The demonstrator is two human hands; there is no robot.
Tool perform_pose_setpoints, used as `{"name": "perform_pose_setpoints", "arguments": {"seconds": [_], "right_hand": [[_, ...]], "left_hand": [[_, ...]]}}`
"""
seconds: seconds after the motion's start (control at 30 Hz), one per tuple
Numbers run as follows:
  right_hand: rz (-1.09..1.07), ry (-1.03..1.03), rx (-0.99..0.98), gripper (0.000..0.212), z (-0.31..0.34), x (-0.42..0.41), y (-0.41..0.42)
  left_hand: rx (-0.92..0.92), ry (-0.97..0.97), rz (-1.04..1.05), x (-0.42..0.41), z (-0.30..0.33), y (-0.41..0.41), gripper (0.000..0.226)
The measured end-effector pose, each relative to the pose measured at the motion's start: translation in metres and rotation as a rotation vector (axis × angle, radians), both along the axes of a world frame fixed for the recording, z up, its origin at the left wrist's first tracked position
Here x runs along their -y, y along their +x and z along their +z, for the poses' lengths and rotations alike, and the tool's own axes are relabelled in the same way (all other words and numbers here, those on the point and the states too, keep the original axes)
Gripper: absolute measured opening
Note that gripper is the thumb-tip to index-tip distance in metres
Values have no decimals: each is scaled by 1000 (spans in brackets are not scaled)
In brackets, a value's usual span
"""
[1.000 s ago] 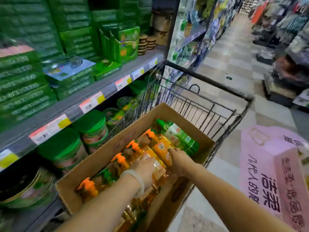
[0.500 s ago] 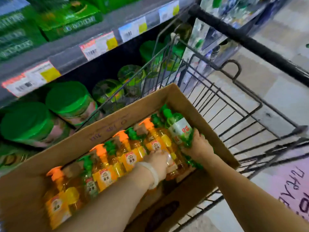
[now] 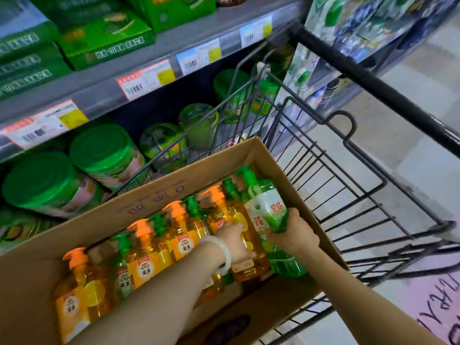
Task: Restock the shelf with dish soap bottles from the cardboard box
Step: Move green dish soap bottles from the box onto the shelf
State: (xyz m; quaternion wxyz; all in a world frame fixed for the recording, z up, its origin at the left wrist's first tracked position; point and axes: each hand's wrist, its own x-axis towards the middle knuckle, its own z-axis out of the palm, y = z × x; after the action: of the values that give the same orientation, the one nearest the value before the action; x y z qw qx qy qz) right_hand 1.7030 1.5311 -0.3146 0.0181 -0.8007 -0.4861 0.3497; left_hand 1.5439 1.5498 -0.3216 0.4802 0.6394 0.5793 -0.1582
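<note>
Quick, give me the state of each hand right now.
Left hand: reaching among the bottles in the cardboard box, on an orange bottle; grip cannot be told.
Right hand: closed around the green bottle.

We see cardboard box [image 3: 159,195] sitting in wire cart [image 3: 348,185], packed with orange and green pump bottles. Right hand [image 3: 295,235] grips green bottle [image 3: 267,207] at box's right end, bottle raised above its neighbours. Left hand [image 3: 235,241], pale bangle [image 3: 221,252] on wrist, rests on orange bottle [image 3: 239,235] just beside it. Shelf [image 3: 154,68] with price tags at left.
</note>
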Motion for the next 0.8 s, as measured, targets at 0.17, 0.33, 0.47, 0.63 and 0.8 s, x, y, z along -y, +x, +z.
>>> {"name": "perform_pose_setpoints", "arguments": {"seconds": [0.17,0.33,0.47,0.63,0.8], "right_hand": [[-30,57,-411,70,36,0,10],[-32,30,-695,69,71,-6,-12],[58,20,-804,59,88,-4,-58],[205,-30,-882,55,105,20,-136],[459,-76,-886,60,135,72,-230]], "left_hand": [[410,-257,499,-1,19,-9,81],[573,-172,677,14,33,-26,75],[597,58,771,36,55,-67,78],[469,262,907,86,81,-148,88],[497,427,1035,168,126,-234,81]]}}
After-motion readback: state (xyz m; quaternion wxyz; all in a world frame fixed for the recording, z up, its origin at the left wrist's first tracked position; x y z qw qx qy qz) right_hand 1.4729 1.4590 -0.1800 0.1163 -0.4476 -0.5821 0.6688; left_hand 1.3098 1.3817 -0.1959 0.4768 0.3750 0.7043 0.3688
